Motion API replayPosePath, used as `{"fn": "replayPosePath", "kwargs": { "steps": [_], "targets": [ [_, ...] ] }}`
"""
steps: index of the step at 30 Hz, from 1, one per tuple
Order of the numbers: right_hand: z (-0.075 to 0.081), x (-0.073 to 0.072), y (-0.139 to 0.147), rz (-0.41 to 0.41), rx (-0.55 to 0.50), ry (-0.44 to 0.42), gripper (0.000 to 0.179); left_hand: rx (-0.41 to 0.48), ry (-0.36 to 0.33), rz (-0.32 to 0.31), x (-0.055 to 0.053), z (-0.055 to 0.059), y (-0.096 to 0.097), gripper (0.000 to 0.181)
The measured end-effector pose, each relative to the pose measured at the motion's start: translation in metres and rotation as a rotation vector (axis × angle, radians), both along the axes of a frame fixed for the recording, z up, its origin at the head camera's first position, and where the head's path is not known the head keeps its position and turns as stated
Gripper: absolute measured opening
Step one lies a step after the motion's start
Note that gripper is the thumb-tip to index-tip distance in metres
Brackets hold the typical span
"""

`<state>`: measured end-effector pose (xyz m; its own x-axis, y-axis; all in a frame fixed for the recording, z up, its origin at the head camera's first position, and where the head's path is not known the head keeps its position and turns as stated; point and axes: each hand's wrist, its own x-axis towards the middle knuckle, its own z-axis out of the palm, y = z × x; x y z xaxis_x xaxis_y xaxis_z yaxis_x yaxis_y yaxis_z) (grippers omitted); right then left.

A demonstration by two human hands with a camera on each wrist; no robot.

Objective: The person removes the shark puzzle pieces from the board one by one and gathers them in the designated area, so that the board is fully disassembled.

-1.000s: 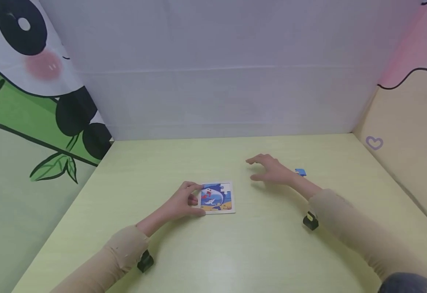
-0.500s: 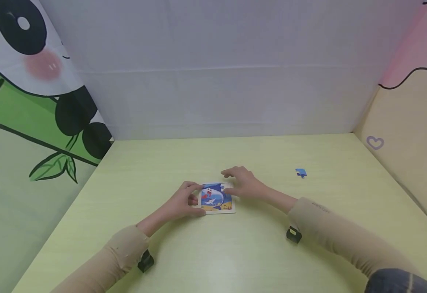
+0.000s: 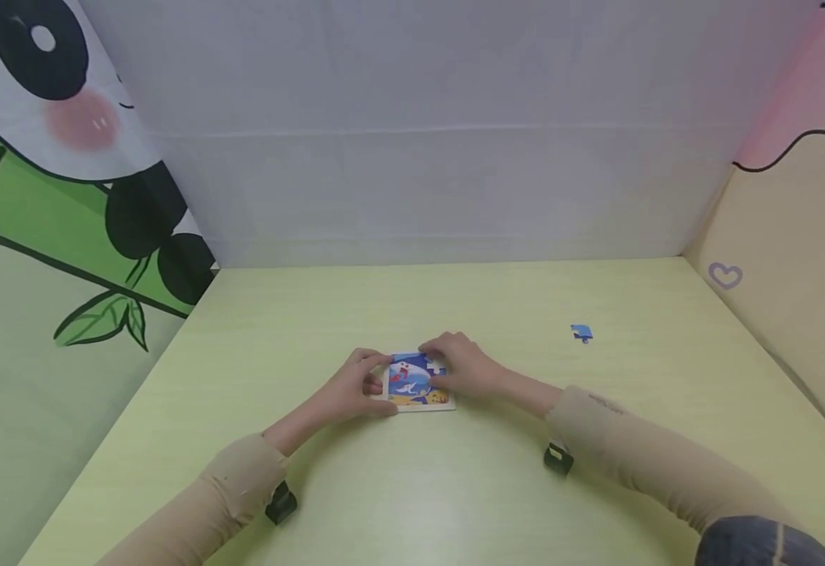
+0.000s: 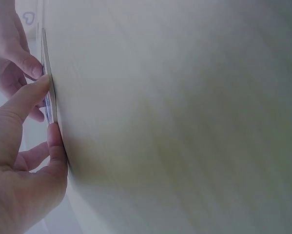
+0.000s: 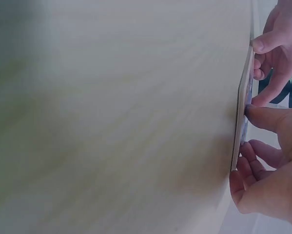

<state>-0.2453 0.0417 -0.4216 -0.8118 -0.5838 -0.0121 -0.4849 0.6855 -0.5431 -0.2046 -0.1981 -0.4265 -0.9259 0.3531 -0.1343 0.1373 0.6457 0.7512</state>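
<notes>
A small square jigsaw puzzle (image 3: 412,385) in a white frame lies on the table, showing a blue sea-animal picture with a pale gap at its upper right. Its left side is gripped by my left hand (image 3: 351,387), thumb at the near corner and index finger at the far one. From the right, my right hand (image 3: 470,365) reaches over the puzzle with curled fingers. In the right wrist view its thumb (image 5: 265,117) presses the picture face while other fingers meet the frame's edge. That hand hides part of the puzzle's right side.
One loose blue jigsaw piece (image 3: 582,333) lies on the table (image 3: 313,314) to the right of the puzzle. A pale cloth wall (image 3: 412,189) stands behind the table, with printed cloth panels on both sides. Each wrist carries a small black camera.
My right hand has moved left from beside the loose piece to the puzzle's right side, and its fingers have come down onto it. The left hand has stayed in place.
</notes>
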Motion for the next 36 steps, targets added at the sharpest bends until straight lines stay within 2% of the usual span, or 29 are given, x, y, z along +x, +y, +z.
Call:
{"fn": "replayPosePath", "kwargs": {
  "steps": [8, 19, 24, 28, 32, 36],
  "targets": [
    [0.008, -0.006, -0.005, -0.023, -0.042, -0.114, 0.052, 0.008, -0.001, -0.002, 0.000, 0.001, 0.000, 0.082],
    [0.011, -0.013, -0.007, -0.033, -0.045, -0.086, 0.042, 0.002, 0.000, 0.008, 0.000, 0.003, 0.000, 0.082],
    [0.008, -0.019, -0.008, -0.016, -0.030, -0.040, 0.034, -0.003, -0.003, 0.007, 0.000, 0.001, 0.001, 0.081],
    [0.006, -0.022, -0.009, 0.009, 0.009, 0.034, 0.030, -0.016, -0.007, 0.010, 0.000, -0.001, 0.002, 0.081],
    [0.006, -0.021, -0.011, 0.023, 0.032, 0.099, 0.029, -0.017, 0.002, 0.006, -0.001, -0.001, 0.001, 0.081],
    [0.006, -0.018, -0.012, 0.023, 0.022, 0.114, 0.028, -0.016, 0.008, 0.001, -0.001, 0.000, 0.001, 0.081]
  ]
}}
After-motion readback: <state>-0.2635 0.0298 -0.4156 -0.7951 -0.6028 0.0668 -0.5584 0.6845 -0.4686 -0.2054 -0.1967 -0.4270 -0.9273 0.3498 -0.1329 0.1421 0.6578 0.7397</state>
